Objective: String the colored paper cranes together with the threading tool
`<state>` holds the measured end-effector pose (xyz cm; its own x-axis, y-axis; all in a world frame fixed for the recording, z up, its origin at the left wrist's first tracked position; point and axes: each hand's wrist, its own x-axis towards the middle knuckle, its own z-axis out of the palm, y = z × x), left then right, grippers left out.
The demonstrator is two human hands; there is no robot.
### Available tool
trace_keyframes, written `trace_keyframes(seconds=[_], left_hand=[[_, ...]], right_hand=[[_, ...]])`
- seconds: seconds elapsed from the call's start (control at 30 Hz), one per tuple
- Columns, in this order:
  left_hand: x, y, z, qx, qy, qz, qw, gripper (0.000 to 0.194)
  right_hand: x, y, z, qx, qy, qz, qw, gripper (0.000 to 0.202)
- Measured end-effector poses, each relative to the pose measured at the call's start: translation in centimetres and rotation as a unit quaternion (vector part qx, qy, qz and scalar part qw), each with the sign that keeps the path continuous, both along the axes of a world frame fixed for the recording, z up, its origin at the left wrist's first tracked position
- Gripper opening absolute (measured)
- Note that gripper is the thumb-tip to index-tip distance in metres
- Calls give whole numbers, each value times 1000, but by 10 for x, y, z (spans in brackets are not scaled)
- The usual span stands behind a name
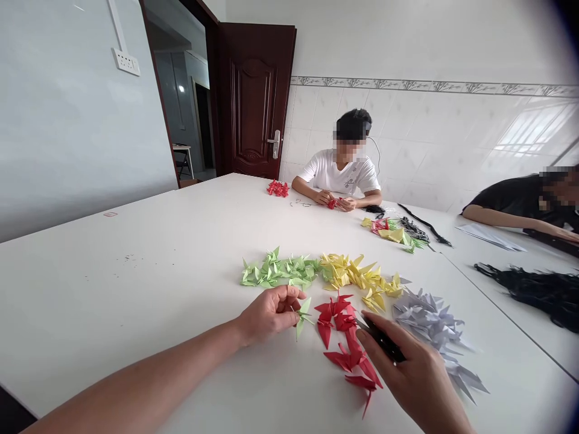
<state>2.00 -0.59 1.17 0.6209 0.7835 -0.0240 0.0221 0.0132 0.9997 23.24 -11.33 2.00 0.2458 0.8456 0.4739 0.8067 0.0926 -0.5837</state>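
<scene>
Pinched between thumb and fingers of my left hand [277, 310] is a light green paper crane [303, 317]. My right hand [409, 361] is closed round a black-handled tool [383, 339]; its pale tip points left over the red cranes, and its kind is hard to make out. Several red paper cranes [347, 357] lie on the table between my hands. Behind them is a row of green paper cranes [275, 269], joined on its right by yellow paper cranes [350, 272]. A heap of pale grey-white paper cranes [429, 319] lies beyond my right hand.
Across the white table [149, 301] a person [346, 175] handles something red beside a red pile [277, 188]. Mixed coloured cranes [393, 232] lie with dark cords nearby. At the right are a black stringy bundle [534, 292], white sheets [491, 236] and another person's arm [515, 218].
</scene>
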Motion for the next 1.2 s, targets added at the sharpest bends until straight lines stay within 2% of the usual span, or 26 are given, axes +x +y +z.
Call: trace_keyframes(seconds=[0.2, 0.37, 0.57, 0.63, 0.9, 1.07, 1.2], left_hand=[[-1, 1, 5, -22, -26, 55, 998, 31], [6, -8, 11, -118, -86, 76, 986, 27], [15, -28, 12, -182, -133, 29, 974, 24], [16, -31, 12, -194, -138, 15, 971, 23], [16, -28, 7, -210, -133, -28, 968, 23], [15, -25, 4, -227, -117, -15, 967, 29], [15, -23, 3, -265, -143, -10, 953, 33]], right_hand=[[4, 3, -3, 22, 4, 0, 1000, 31], [-1, 0, -6, 35, -9, 26, 999, 30], [-19, -10, -11, 38, -45, 164, 985, 27], [-23, -12, -12, 21, -61, 185, 981, 26], [-20, -10, -6, 45, -42, 168, 984, 25], [-18, -10, -3, 32, -56, 142, 988, 24], [-22, -12, -4, 16, -67, 149, 987, 22]])
